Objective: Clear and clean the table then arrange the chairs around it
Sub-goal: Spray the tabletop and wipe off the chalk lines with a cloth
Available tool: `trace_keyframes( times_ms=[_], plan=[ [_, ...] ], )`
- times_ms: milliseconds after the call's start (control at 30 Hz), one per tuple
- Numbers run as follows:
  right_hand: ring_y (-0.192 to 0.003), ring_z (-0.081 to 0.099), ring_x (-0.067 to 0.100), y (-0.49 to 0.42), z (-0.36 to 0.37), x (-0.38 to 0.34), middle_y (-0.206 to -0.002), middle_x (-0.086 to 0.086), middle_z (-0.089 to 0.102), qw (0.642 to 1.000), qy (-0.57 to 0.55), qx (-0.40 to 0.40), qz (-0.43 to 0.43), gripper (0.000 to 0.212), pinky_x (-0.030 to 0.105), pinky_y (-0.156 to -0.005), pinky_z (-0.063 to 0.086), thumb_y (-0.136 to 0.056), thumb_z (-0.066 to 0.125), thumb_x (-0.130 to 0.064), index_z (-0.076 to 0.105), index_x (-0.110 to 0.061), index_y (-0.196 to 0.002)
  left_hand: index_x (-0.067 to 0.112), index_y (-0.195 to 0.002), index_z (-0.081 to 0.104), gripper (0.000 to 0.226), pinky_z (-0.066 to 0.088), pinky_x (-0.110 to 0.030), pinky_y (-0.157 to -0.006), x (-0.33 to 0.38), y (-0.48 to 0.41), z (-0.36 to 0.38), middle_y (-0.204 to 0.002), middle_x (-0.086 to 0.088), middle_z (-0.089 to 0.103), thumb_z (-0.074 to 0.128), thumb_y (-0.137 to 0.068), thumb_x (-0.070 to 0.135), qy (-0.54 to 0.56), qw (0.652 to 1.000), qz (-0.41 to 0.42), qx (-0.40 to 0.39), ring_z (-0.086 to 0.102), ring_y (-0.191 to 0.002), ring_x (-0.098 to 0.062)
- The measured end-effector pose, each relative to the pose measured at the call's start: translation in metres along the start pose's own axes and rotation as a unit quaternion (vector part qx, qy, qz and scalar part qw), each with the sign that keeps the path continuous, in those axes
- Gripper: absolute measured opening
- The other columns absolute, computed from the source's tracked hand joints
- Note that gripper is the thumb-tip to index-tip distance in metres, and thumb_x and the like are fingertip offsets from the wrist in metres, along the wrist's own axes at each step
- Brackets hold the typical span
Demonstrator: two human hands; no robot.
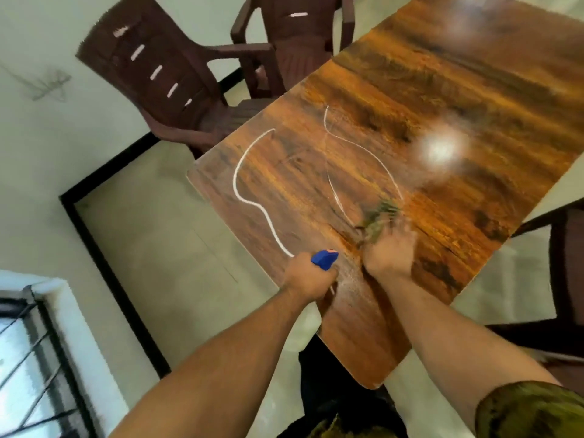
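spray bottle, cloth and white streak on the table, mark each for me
spray bottle (325, 259): head view, on its blue top
cloth (377, 216): head view, on the blurred green bunch
white streak (234, 181): head view, on the thick left curve

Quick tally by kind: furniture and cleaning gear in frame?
Chairs: 3 (one cut off at the right edge)
Table: 1
Spray bottle: 1
Cloth: 1
Total: 6

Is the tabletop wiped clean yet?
No. White streaks lie unwiped on the table; the right hand wipes with a cloth beside them.
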State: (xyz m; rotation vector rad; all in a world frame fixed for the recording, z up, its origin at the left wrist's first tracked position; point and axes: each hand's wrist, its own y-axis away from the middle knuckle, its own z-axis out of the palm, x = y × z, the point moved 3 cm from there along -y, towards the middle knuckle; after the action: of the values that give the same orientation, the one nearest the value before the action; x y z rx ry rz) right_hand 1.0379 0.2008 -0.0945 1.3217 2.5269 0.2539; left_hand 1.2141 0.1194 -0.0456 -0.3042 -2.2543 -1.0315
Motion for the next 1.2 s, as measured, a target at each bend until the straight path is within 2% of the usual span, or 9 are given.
trace_keyframes(
  times_ms=[233, 300, 400, 533, 633, 733, 867, 1033, 1200],
  plan=[
    [-0.142, 0.036, 0.032, 0.061, 0.026, -0.055, -0.146, 0.010, 0.051, 0.899, 0.037, -0.108, -0.422, 0.056, 0.048, -0.122, 0.018, -0.092, 0.043, -0.045, 0.054, -0.017, -0.139, 0.018, -0.062, 0.046, 0.030, 0.040, -0.031, -0.057, 0.035, -0.044, -0.029, -0.058, 0.001, 0.047, 0.066, -0.083, 0.024, -0.060, 0.997, 0.043, -0.029, 0.044, -0.055, -0.019],
    [-0.149, 0.024, 0.032, 0.036, 0.020, -0.032, -0.158, 0.010, 0.036, 0.931, 0.047, -0.083, -0.352, 0.063, 0.047, -0.123, 0.012, -0.092, 0.043, -0.042, 0.042, -0.016, -0.149, 0.019, -0.064, 0.045, 0.030, 0.042, -0.032, -0.056, 0.049, -0.055, -0.033, -0.059, -0.001, 0.045, 0.066, -0.085, 0.021, -0.043, 0.997, 0.050, -0.050, 0.043, -0.056, -0.020],
    [-0.153, 0.004, 0.033, 0.002, 0.004, 0.006, -0.166, 0.011, 0.007, 1.000, 0.005, -0.003, -0.013, 0.071, 0.047, -0.123, 0.005, -0.098, 0.037, -0.045, 0.014, -0.015, -0.158, 0.020, -0.070, 0.047, 0.028, 0.057, -0.045, -0.067, 0.062, -0.073, -0.036, -0.066, -0.002, 0.045, 0.069, -0.088, 0.019, -0.034, 0.995, 0.048, -0.082, 0.048, -0.065, -0.022],
    [-0.153, -0.004, 0.034, -0.012, -0.008, -0.013, -0.166, 0.016, -0.003, 0.962, -0.108, 0.013, 0.251, 0.081, 0.047, -0.124, 0.005, -0.097, 0.047, -0.043, 0.007, -0.011, -0.159, 0.017, -0.067, 0.052, 0.030, 0.058, -0.045, -0.065, 0.082, -0.094, -0.043, -0.063, -0.002, 0.053, 0.073, -0.080, 0.034, -0.078, 0.991, 0.065, -0.084, 0.056, -0.061, -0.023],
    [-0.152, -0.008, 0.034, -0.013, 0.002, -0.062, -0.165, 0.017, -0.009, 0.963, -0.115, 0.009, 0.243, 0.080, 0.047, -0.124, 0.002, -0.098, 0.043, -0.042, 0.001, -0.012, -0.159, 0.018, -0.063, 0.049, 0.035, 0.047, -0.034, -0.057, 0.100, -0.117, -0.052, -0.060, 0.001, 0.052, 0.070, -0.076, 0.043, -0.140, 0.978, 0.111, -0.107, 0.053, -0.059, -0.022],
    [-0.152, -0.011, 0.033, 0.001, 0.016, -0.109, -0.165, 0.016, -0.011, 0.978, -0.102, -0.017, 0.182, 0.088, 0.047, -0.123, -0.002, -0.091, 0.043, -0.049, 0.000, -0.013, -0.159, 0.016, -0.067, 0.048, 0.032, 0.052, -0.044, -0.063, 0.116, -0.136, -0.057, -0.063, -0.007, 0.053, 0.067, -0.071, 0.041, -0.118, 0.970, 0.128, -0.170, 0.057, -0.063, -0.027],
    [-0.153, -0.004, 0.031, 0.016, 0.029, -0.141, -0.166, 0.014, 0.000, 0.970, -0.127, -0.005, 0.206, 0.088, 0.046, -0.123, 0.001, -0.086, 0.011, -0.064, 0.014, -0.014, -0.159, 0.016, -0.062, 0.044, 0.039, 0.040, -0.033, -0.061, 0.130, -0.158, -0.067, -0.060, -0.002, 0.046, 0.069, -0.087, 0.034, -0.140, 0.956, 0.165, -0.198, 0.046, -0.060, -0.023],
    [-0.153, -0.013, 0.026, 0.016, 0.020, -0.151, -0.166, 0.009, -0.011, 0.962, -0.143, -0.019, 0.232, 0.097, 0.043, -0.123, -0.004, -0.073, -0.009, -0.060, 0.004, -0.018, -0.160, 0.017, -0.065, 0.048, 0.034, 0.043, -0.034, -0.057, 0.146, -0.167, -0.075, -0.061, -0.003, 0.051, 0.060, -0.065, 0.049, -0.181, 0.929, 0.203, -0.249, 0.053, -0.060, -0.026],
    [-0.152, -0.017, 0.025, 0.012, 0.015, -0.139, -0.162, 0.008, -0.021, 0.973, -0.111, -0.045, 0.198, 0.075, 0.038, -0.122, -0.008, -0.092, 0.016, -0.045, -0.005, -0.018, -0.159, 0.016, -0.071, 0.052, 0.025, 0.048, -0.039, -0.059, 0.160, -0.188, -0.061, -0.064, -0.005, 0.054, 0.069, -0.080, 0.032, -0.215, 0.905, 0.220, -0.293, 0.055, -0.060, -0.025]
  ],
)
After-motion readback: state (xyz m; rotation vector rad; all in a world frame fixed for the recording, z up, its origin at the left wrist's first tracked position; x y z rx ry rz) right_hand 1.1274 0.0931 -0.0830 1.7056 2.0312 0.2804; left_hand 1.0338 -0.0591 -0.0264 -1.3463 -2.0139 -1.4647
